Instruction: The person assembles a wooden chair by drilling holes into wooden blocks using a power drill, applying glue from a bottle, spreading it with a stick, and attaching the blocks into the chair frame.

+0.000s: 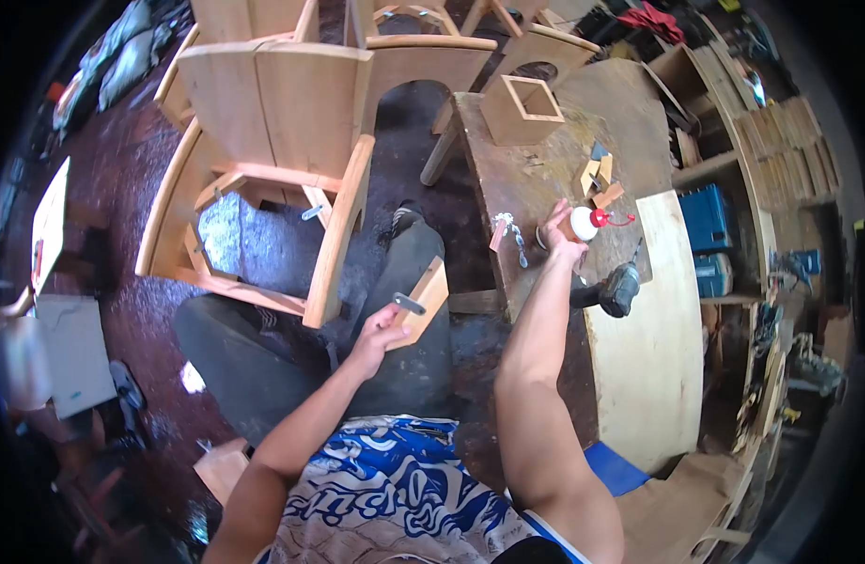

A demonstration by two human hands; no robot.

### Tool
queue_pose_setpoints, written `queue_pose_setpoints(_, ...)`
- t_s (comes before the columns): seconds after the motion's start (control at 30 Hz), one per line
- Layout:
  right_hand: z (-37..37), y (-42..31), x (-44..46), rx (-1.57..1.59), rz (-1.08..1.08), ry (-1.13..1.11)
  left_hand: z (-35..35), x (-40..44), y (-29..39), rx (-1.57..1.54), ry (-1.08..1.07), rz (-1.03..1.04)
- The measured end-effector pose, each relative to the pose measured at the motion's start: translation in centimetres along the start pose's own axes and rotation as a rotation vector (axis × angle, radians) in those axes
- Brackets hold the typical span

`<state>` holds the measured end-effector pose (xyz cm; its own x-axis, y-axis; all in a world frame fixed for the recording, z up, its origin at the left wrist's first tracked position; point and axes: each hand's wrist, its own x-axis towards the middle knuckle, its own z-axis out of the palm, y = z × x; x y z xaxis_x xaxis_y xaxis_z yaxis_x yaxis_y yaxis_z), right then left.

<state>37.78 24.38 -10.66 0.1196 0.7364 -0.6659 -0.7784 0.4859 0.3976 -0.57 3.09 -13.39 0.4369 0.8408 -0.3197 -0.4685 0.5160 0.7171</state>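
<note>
My left hand [381, 338] is closed on a small wooden block [427, 303] with slanted ends, held above my leg. A dark metal piece [410, 303] sticks out across the block. At the low bench, my right hand [559, 233] is wrapped round a white squeeze bottle [584, 224] with a red cap [599, 218], which lies tilted. Near that hand, a wood piece [498, 234] with white smears sits at the bench edge. A cordless drill [620, 289] lies just below the bottle. Several small wood blocks [603, 180] with metal pieces lie beyond it.
An unfinished wooden chair [272, 103] stands ahead on the left, with corner blocks inside its seat frame. More chair frames [423, 66] stand behind. A wooden box [522, 111] rests on the worn bench [507, 179]. A pale board [646, 367] and shelves with blue cases [703, 218] flank the right.
</note>
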Motion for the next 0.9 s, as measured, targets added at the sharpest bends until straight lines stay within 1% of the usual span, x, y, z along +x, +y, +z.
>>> queue_pose_setpoints(0.03, 0.7, -1.3, 2.1, -0.031, -0.029, 0.000, 0.4, 0.3, 0.0, -0.075, 0.017, -0.006)
queue_pose_setpoints(0.07, 1.9, -3.8, 5.9, -0.115, -0.056, -0.026, 0.1, 0.2, 0.5, -0.089, -0.023, -0.050)
queue_pose_setpoints(0.1, 2.7, -6.0, 8.8, -0.232, -0.088, -0.066, 0.2, 0.3, 0.8, -0.110, -0.012, -0.049)
queue_pose_setpoints(0.13, 3.4, -7.0, 9.8, -0.326, -0.106, -0.088, 0.3, 0.5, 1.2, -0.118, -0.002, -0.047)
queue_pose_setpoints(0.17, 3.4, -4.5, 7.0, -0.466, -0.195, -0.145, 0.3, 0.6, 1.8, -0.112, 0.019, -0.038)
queue_pose_setpoints(0.2, 3.4, -2.6, 3.9, -0.544, -0.113, -0.191, 0.4, 0.8, 2.4, -0.071, 0.026, -0.009)
queue_pose_setpoints(0.23, 2.4, 1.2, -1.4, -0.706, -0.186, -0.308, 0.6, 1.0, 2.8, -0.030, 0.028, 0.017)
queue_pose_setpoints(0.27, 1.9, 2.3, -4.3, -0.905, -0.142, -0.457, 0.7, 1.1, 3.3, -0.027, 0.036, 0.012)
queue_pose_setpoints(0.3, 1.7, 3.1, -6.9, -0.971, -0.126, -0.457, 0.8, 1.1, 3.7, -0.019, 0.016, 0.020)
queue_pose_setpoints(0.33, 1.3, 5.6, -11.5, -1.067, -0.214, -0.516, 0.7, 1.2, 4.0, -0.012, -0.007, 0.027)
queue_pose_setpoints(0.37, 1.1, 6.7, -14.8, -1.125, -0.236, -0.630, 0.4, 1.5, 4.0, 0.024, -0.053, 0.023)
queue_pose_setpoints(0.4, 1.1, 6.4, -17.3, -1.129, -0.264, -0.732, -0.2, 2.0, 3.7, 0.028, -0.055, 0.018)
queue_pose_setpoints(0.47, 0.6, 7.8, -23.4, -1.138, -0.602, -0.969, -1.2, 2.9, 2.7, -0.030, -0.173, -0.001)
queue_pose_setpoints(0.5, -0.1, 8.4, -26.4, -1.111, -0.716, -1.084, 0.0, 2.5, 3.6, -0.031, -0.163, 0.029)
queue_pose_setpoints(0.53, -0.8, 10.2, -29.3, -1.127, -0.939, -1.277, 0.0, 2.7, 3.1, -0.031, -0.162, 0.029)
queue_pose_setpoints(0.57, -0.7, 9.5, -30.4, -1.041, -1.136, -1.466, -0.4, 3.2, 2.1, -0.051, -0.093, 0.036)
queue_pose_setpoints(0.6, -1.4, 9.6, -30.7, -1.048, -1.126, -1.474, -0.3, 3.1, 1.4, -0.078, -0.021, 0.043)
queue_pose_setpoints(0.63, -2.6, 9.9, -30.5, -1.077, -1.334, -1.538, 0.3, 2.7, 1.8, -0.104, -0.006, 0.041)
queue_pose_setpoints(0.7, -5.4, 11.1, -30.3, -1.358, -1.072, -1.444, 0.7, 2.3, 2.6, -0.111, -0.015, 0.062)
queue_pose_setpoints(0.73, -6.8, 11.9, -30.1, -1.544, -0.595, -1.241, 0.7, 2.0, 2.7, -0.116, -0.022, 0.074)
queue_pose_setpoints(0.8, -9.3, 10.7, -26.3, -1.579, -0.565, -1.008, 1.0, 1.0, 2.7, -0.118, -0.006, 0.073)
queue_pose_setpoints(0.83, -9.5, 10.8, -25.4, -1.580, -0.557, -1.021, 1.0, 1.1, 2.9, -0.129, 0.013, 0.088)
queue_pose_setpoints(0.9, -10.3, 10.8, -24.9, -1.471, -0.300, -1.096, 0.5, 0.7, 2.6, -0.109, 0.007, 0.123)
